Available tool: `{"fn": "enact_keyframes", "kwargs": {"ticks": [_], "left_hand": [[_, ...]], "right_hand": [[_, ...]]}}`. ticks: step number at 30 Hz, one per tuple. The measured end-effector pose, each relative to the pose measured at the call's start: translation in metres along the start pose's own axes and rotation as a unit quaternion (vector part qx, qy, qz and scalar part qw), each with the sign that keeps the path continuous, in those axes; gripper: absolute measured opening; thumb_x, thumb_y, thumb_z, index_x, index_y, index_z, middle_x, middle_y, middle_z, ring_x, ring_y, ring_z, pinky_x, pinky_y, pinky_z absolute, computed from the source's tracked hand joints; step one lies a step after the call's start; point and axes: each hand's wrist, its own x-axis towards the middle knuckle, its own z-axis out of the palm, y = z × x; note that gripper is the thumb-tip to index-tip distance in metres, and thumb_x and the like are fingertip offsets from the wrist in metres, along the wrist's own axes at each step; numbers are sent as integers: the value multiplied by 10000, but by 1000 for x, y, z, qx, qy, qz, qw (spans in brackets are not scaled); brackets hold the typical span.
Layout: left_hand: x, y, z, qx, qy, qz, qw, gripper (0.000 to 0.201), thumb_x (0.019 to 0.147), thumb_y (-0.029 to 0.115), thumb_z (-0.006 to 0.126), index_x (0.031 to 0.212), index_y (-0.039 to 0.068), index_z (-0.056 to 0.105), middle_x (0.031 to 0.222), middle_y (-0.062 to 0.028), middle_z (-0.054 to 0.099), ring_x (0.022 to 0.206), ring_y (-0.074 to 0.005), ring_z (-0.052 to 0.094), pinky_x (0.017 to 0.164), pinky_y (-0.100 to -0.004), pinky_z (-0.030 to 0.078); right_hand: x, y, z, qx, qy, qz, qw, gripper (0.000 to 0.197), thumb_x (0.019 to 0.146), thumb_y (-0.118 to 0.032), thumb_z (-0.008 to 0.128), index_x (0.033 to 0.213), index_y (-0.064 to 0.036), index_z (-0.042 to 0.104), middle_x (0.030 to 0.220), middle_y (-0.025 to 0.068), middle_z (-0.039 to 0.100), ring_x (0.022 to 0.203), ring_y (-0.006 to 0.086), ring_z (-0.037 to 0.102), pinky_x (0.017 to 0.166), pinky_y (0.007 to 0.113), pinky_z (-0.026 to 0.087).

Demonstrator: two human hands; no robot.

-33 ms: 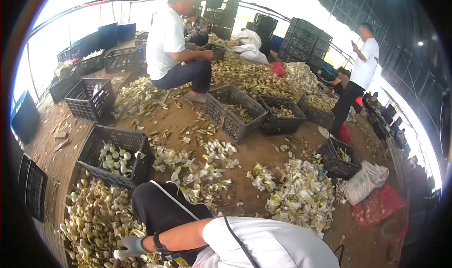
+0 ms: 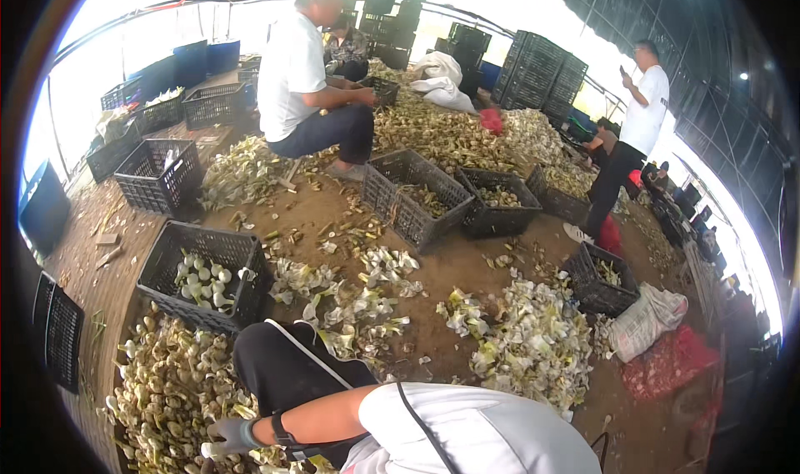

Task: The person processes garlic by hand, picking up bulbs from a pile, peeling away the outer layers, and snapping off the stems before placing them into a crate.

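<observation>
The left hand, in a grey glove, lies on the heap of pale, knobbly husked bulbs, which spreads leftward and ahead of it. Its fingers look curled, but I cannot tell if they grip one. The right hand is unseen. Beyond stands a black lattice crate of smooth white peeled pieces.

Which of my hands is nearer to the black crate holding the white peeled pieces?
Left. The gloved left hand lies on the pile of unpeeled vegetables, just below the black crate and apart from it. The right hand is not in view.
</observation>
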Motion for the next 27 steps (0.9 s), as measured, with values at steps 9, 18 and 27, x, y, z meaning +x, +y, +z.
{"fn": "enact_keyframes", "kwargs": {"ticks": [9, 18, 27], "left_hand": [[4, -2, -7, 0, -10, 11, 1000, 307, 908, 8, 481, 1212, 11, 516, 1243, -119, 528, 1110, -220, 521, 994, -340, 425], [-26, 24, -32, -192, 4, -74, 979, 301, 898, 30, 497, 1197, 3, 511, 1218, -133, 519, 1084, -234, 524, 940, -346, 447], [-22, 47, -21, -265, 41, -51, 962, 155, 911, 14, 549, 1062, 12, 585, 995, -43, 611, 896, -106, 582, 770, -239, 505]], "right_hand": [[-6, -7, -4, -57, 41, -12, 997, 572, 803, -569, 539, 739, 0, 550, 683, 185, 560, 622, 337, 518, 578, 424, 362], [4, -5, 14, -49, -44, 7, 998, 547, 788, -431, 616, 1224, -108, 550, 1161, 134, 618, 1102, 265, 569, 949, 414, 433], [-4, 1, -13, 137, 6, 11, 990, 351, 814, -190, 618, 1117, -20, 573, 1073, 119, 625, 978, 218, 573, 880, 351, 428]]}}
